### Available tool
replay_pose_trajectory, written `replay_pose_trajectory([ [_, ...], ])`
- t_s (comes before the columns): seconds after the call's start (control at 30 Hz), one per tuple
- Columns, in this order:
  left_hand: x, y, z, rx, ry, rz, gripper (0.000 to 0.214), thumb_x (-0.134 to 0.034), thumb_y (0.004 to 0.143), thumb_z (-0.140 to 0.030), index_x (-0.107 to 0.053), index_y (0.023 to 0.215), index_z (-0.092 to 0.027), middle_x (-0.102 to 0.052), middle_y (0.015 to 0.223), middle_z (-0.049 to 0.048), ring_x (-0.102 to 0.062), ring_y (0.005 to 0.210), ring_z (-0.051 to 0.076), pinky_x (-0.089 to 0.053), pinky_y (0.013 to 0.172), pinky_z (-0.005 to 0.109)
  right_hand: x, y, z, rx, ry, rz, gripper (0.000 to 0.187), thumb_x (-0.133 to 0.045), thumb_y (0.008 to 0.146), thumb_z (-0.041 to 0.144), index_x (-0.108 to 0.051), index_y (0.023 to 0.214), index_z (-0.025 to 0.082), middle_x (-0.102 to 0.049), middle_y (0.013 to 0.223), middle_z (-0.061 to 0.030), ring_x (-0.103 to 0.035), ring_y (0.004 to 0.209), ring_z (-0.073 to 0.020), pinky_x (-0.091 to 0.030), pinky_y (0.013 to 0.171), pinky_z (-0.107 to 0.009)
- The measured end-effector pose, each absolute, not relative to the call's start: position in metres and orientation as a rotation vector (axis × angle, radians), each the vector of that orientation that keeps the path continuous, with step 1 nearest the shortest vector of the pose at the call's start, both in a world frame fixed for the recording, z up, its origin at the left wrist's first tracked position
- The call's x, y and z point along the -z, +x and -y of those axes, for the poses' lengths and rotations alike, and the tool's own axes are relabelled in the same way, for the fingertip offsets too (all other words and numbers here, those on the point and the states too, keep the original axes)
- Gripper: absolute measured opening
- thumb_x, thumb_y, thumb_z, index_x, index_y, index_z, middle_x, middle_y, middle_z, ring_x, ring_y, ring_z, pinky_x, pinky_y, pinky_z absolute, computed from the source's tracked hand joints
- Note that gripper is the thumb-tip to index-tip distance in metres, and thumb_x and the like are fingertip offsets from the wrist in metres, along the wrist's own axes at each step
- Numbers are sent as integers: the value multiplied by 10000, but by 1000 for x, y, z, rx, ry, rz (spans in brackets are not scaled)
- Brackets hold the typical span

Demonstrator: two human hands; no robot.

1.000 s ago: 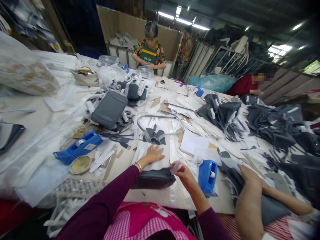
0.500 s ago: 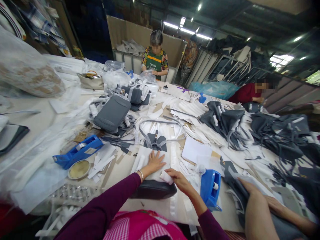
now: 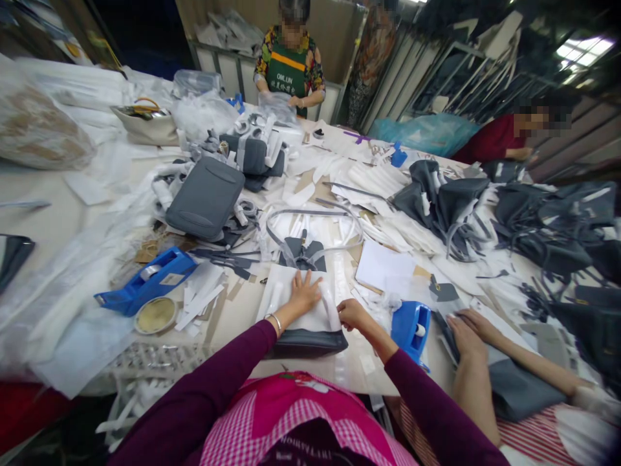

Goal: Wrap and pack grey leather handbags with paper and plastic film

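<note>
Left hand (image 3: 304,292) flat, fingers spread, pressing white sheet (image 3: 291,304) onto dark bag (image 3: 306,341) at table edge (near side). Right hand (image 3: 352,313) pinches the sheet's right edge, beside blue tape dispenser (image 3: 411,325).

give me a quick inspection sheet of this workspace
surface: long pale table, mostly covered.
job's things: white sheet lying over a dark grey bag piece at the near edge.
clutter: two blue tape dispensers, round tin lid, grey bag, white paper strips, piles of dark grey bag parts.
grippers: left hand flat on the sheet; right hand at the sheet's right edge, grip unclear.
cables: nothing seen; only grey straps.
surroundings: co-worker's hands at right on grey material; two more people at the far side.
</note>
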State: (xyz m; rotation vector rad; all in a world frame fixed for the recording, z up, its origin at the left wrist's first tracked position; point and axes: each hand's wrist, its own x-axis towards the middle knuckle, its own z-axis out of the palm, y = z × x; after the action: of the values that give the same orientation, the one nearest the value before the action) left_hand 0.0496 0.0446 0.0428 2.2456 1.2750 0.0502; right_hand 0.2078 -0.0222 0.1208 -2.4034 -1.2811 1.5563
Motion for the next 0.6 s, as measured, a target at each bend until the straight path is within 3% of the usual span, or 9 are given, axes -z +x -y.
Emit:
replay_pose_trajectory([
  [0.13, -42, 52, -46, -45, 2173, -1278, 592, -442, 888, -477, -296, 1444, -338, -113, 1567, 67, 5, 1403, 432, -86, 1089, 602, -124, 205, 25, -1625, -2348, 1323, 109, -548, 576, 77, -555, 485, 137, -416, 342, 55, -397, 355, -66, -328, 408, -183],
  [0.23, -42, 52, -46, -99, 2169, -1294, 589, -388, 894, -551, -325, 1433, -320, -125, 1562, 76, -7, 1402, 434, -107, 1090, 590, -125, 201, 29, -1558, -2286, 1372, 81, -561, 574, 91, -543, 511, 139, -442, 408, 62, -425, 429, -62, -317, 442, -171],
  [0.43, -47, 46, -51, -94, 2205, -1297, 558, -376, 915, -512, -350, 1421, -280, -185, 1545, 92, -117, 1405, 375, -147, 1104, 540, -121, 203, 32, -1443, -2265, 1339, 110, -462, 581, 56, -489, 581, 163, -478, 469, 52, -504, 450, -99, -362, 457, -191],
  [0.6, -57, 40, -49, -19, 2226, -1241, 600, -434, 875, -565, -337, 1422, -340, -183, 1549, 87, -93, 1403, 415, -54, 1087, 624, -113, 205, 30, -1617, -2216, 1218, 125, -454, 552, 57, -504, 547, 172, -508, 405, 9, -545, 411, -164, -435, 435, -250],
])
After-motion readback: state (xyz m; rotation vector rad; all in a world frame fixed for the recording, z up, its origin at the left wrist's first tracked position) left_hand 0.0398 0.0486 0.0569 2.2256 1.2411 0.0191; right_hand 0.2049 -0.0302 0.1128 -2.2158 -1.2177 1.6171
